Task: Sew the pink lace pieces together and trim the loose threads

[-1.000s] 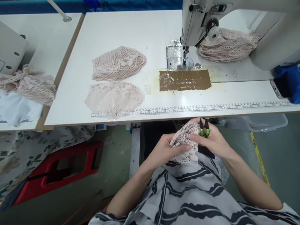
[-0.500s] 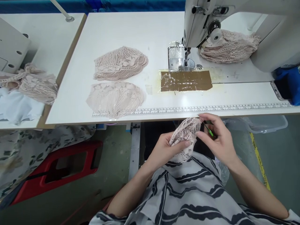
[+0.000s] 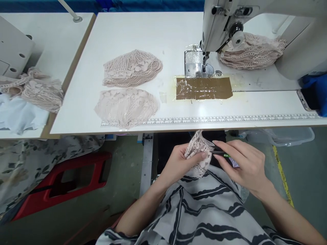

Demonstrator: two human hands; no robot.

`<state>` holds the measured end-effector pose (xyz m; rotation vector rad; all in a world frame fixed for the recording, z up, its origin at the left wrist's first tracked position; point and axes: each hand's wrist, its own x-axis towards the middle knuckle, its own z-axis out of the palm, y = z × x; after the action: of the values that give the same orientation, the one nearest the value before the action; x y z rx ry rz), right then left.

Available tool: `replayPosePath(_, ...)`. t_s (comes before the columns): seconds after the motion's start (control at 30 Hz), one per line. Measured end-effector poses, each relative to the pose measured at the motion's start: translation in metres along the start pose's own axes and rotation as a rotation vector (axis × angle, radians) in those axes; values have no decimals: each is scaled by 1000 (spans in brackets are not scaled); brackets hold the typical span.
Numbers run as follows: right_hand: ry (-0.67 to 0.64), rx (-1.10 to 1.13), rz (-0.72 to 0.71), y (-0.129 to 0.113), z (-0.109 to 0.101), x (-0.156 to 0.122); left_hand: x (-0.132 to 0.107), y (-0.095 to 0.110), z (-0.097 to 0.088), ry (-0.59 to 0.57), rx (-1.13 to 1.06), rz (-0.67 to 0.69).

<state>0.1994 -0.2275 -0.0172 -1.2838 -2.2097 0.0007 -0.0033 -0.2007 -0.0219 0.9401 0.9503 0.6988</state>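
Below the table's front edge, my left hand [image 3: 180, 164] is closed on a bunched piece of pale pink lace [image 3: 198, 149], thumb on top. My right hand [image 3: 244, 163] grips small dark thread snips [image 3: 219, 153] with a green mark between thumb and fingers. The snips' tips point left and meet the lace's right edge; whether they touch a thread is too small to tell. On the table to the left lie two flat lace pieces, a scalloped upper one [image 3: 133, 68] and a paler lower one [image 3: 127, 107].
A sewing machine [image 3: 217, 30] stands at the right, with stacked lace [image 3: 252, 52] under its arm. Brown taped card [image 3: 204, 88] lies before the needle plate. A printed ruler [image 3: 199, 120] runs along the front edge. A phone [image 3: 306, 100] lies far right; a red stool [image 3: 76, 177] stands lower left.
My right hand has moved down and slightly right from the lace's upper edge. The snips have swung so their tips point left at the lace. My left hand has stayed in place.
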Motion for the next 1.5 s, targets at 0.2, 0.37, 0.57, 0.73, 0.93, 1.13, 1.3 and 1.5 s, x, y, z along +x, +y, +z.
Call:
replayPosePath(0.2,3,-9,-24,-1,-2,2,-1,0,0,0,15,1)
replayPosePath(0.37,2,-20,-36,1,-2,0,0,0,0,4,23,-6)
replayPosePath(0.57,-1,-14,-25,2,-1,-1,0,1,0,15,45,-12)
replayPosePath(0.73,1,-2,-32,2,0,0,-1,1,1,21,36,-16)
replayPosePath(0.93,5,20,-29,3,2,-3,0,0,2,24,22,-19)
replayPosePath(1.13,9,49,-5,3,4,-5,-1,-2,2,29,62,-28)
replayPosePath(1.3,-6,135,47,1,4,-6,0,-2,2,13,39,-12)
replayPosePath(1.5,-11,92,37,2,4,-8,0,0,3,17,56,-8)
